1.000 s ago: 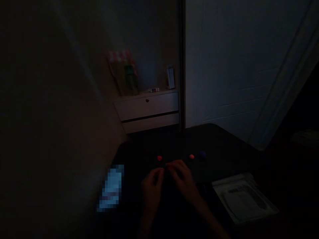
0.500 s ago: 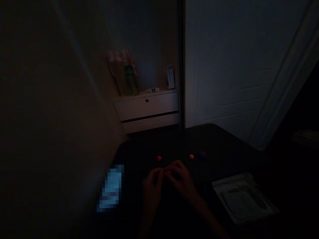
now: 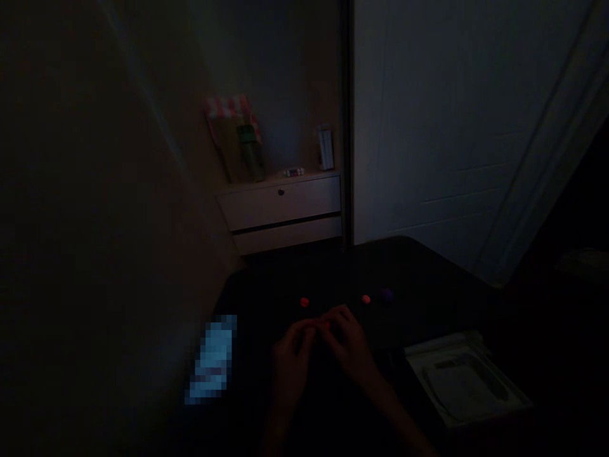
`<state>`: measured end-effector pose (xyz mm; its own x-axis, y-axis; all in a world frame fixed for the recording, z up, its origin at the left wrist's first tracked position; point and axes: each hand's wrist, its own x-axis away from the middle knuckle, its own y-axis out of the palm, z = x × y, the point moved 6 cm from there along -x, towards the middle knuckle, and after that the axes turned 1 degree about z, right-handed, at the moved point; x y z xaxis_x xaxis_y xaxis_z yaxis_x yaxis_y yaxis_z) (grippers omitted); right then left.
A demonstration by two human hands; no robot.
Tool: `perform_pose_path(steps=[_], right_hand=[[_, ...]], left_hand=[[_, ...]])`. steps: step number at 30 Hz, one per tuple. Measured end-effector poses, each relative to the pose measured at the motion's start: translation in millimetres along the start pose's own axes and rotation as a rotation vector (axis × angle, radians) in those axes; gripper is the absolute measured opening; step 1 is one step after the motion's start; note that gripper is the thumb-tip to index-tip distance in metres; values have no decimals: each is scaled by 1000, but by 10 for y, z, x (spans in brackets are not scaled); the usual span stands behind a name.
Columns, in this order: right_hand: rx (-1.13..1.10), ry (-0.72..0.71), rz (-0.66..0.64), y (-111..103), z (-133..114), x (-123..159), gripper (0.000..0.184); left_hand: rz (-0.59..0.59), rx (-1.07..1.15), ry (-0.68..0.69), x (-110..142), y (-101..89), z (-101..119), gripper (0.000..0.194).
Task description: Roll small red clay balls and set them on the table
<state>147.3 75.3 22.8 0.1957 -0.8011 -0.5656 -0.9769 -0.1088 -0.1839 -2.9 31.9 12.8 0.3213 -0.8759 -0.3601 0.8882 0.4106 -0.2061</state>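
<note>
The light is very dim. My left hand [image 3: 291,355] and my right hand [image 3: 351,346] meet fingertip to fingertip above a dark table [image 3: 266,285], both closed in a pinch. A small red lump [image 3: 327,325], perhaps modelling clay, shows between the fingers of my right hand. The left fingertips touch at its left side; whether they grip part of it is hard to see. Just beyond the hands lies another small red lump [image 3: 304,303]. Farther right are a pinkish-orange ball [image 3: 366,299] and a bigger dark purple ball [image 3: 387,296], side by side.
A bright, pixelated bluish patch [image 3: 212,360] lies at left. To the right is a pale flat packet [image 3: 464,384]. Behind the table, a drawer unit [image 3: 285,209] carries a green-capped bottle [image 3: 250,152] and a small beaded item [image 3: 294,172]. A white door [image 3: 428,127] stands at back right.
The fingertips have shifted slightly, and the red lump between them sits a little farther right and higher. The other lumps and balls stay where they were.
</note>
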Motion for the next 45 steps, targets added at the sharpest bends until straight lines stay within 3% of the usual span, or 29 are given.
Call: perform_pose_path(steps=[8,19,27,35,45], right_hand=[[19,-8,-34,28,32,6,11],[-13,-37,-110,34,-9,24,17],[-39,10,13,-28,5,-1,17],[-97,6,-12,-25,-2,-20,21],[-135,131,-51,8,72,7,16]], left_hand=[[-23,94,-35,10,15,-61,33],[80,48,-97,1,-57,-135,29],[188,112,-98,6,-67,-89,25],[218,-12,-74,19,-106,-53,29],[154,-48,-84,18,-90,-70,32]])
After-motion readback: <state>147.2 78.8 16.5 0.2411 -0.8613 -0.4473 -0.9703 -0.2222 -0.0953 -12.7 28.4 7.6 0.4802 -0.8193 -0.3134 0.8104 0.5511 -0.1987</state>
